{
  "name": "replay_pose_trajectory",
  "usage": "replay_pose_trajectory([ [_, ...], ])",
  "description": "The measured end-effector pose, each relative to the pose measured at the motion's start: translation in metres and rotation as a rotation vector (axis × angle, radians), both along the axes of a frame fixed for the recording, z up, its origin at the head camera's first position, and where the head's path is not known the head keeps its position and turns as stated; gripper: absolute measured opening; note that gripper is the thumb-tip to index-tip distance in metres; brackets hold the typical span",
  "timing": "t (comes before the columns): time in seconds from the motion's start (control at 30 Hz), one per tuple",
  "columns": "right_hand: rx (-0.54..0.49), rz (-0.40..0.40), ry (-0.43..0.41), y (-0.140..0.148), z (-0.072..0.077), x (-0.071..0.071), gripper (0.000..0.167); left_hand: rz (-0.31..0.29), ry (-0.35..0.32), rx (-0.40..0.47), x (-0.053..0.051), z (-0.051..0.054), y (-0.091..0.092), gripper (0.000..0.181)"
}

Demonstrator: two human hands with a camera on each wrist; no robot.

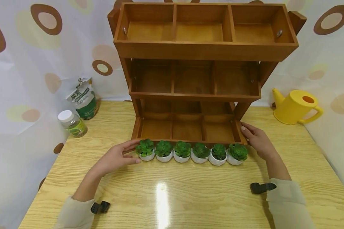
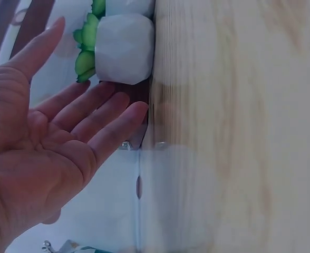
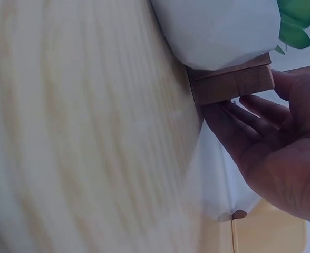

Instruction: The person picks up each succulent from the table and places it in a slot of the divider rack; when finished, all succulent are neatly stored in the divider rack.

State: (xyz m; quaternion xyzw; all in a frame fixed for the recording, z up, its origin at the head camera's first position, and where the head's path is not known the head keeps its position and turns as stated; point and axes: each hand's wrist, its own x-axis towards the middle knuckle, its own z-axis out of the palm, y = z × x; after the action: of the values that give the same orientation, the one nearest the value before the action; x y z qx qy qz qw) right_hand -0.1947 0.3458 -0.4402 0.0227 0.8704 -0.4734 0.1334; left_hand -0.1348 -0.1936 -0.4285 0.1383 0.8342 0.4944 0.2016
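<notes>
The shelf (image 1: 195, 95) was reddish brown, the pots (image 1: 182, 158) white, their plants (image 1: 182, 149) green. The table (image 1: 206, 197) had pale yellow grain, the watering can (image 1: 292, 109) was bright yellow, the white backdrop (image 1: 14, 82) patterned with brown rings.

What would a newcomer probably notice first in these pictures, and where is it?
Probably the tall wooden shelf, which stands at the back with its tiers of compartments. Next, the eye may fall on the six green succulents in white pots, lined up along its front edge, between the left hand and the right hand. The bright yellow watering can stands out right of the shelf.
</notes>
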Motion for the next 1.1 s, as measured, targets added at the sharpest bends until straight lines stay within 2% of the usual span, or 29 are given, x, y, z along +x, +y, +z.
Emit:
replay_pose_trajectory([
  [0.3,-0.009,0.004,-0.026,0.007,-0.007,-0.001,0.068,0.007,-0.036,-0.016,-0.006,-0.005,0.005,0.079],
  [0.63,-0.018,-0.011,-0.022,0.007,-0.008,0.0,0.067,0.08,0.017,-0.091,-0.007,-0.011,0.012,0.076],
  [0.83,-0.017,-0.006,-0.012,0.001,-0.007,0.0,0.069,0.131,0.047,-0.134,-0.007,-0.011,0.014,0.074],
  [1.0,-0.006,-0.013,-0.005,0.002,-0.006,0.001,0.067,0.124,0.072,-0.165,-0.007,-0.011,0.016,0.073],
  [1.1,-0.01,-0.017,0.0,0.004,-0.007,0.001,0.066,0.113,0.062,-0.161,-0.007,-0.011,0.018,0.075],
])
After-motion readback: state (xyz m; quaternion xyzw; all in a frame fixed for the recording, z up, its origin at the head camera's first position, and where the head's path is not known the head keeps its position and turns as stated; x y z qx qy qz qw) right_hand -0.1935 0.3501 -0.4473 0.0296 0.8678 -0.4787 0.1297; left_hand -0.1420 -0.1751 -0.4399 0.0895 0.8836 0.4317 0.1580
